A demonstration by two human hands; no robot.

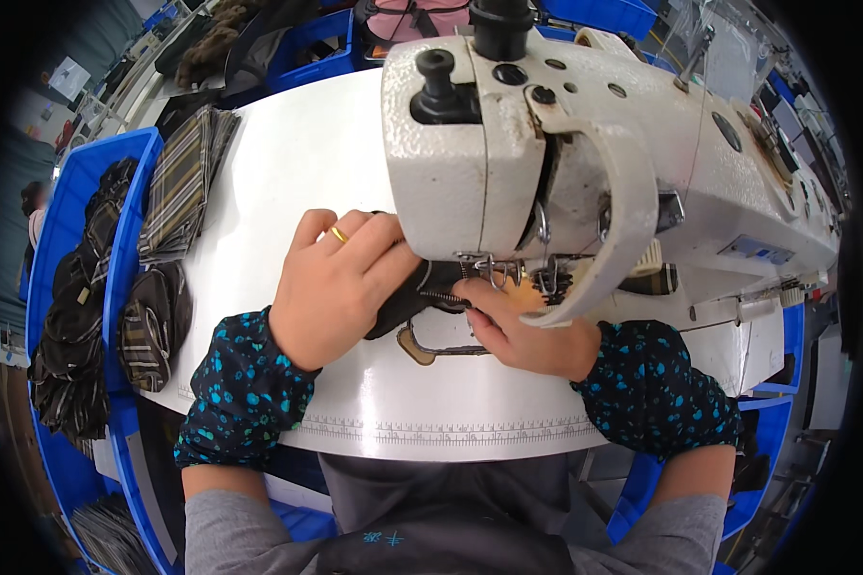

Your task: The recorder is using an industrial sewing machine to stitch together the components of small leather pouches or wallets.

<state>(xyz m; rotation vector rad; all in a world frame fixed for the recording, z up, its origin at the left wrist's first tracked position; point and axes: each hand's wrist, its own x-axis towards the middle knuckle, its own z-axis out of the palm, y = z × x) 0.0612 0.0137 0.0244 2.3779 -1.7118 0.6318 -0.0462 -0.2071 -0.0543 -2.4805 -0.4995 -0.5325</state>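
In the head view, the left hand [340, 278] is lying palm down over a dark brown, soft fabric piece [395, 311], its fingertips disappearing behind the machine, so whether they are gripping or only pressing cannot be told. The right hand [532, 335] is meeting the same piece from the other side, forefinger and thumb standing slightly apart; whether they are pinching cloth is also unclear. The fabric piece is lying between the hands, with a dark, metallic-toothed zipper [444, 297] showing just beside the right fingertips.

As a judgement, uneven pressure from the hands could be skewing the cloth, and a fold hiding under the left palm could be getting caught. The zipper teeth could be deflecting a needle if they are sitting in its path. The right forefinger is lying close to the bent metal wire parts [494, 270], so a slip could be bringing it into them.

Above the grip, the bulky white metal sewing machine [451, 158] is blocking the view of the needle point, and its curved white arm [633, 206] is arching over the right hand. Left of the grip, a folded plaid fabric stack [187, 182] and a long blue plastic bin [130, 259] are standing well apart. Below, a printed ruler strip [441, 433] is running along the glossy white tabletop [331, 407].
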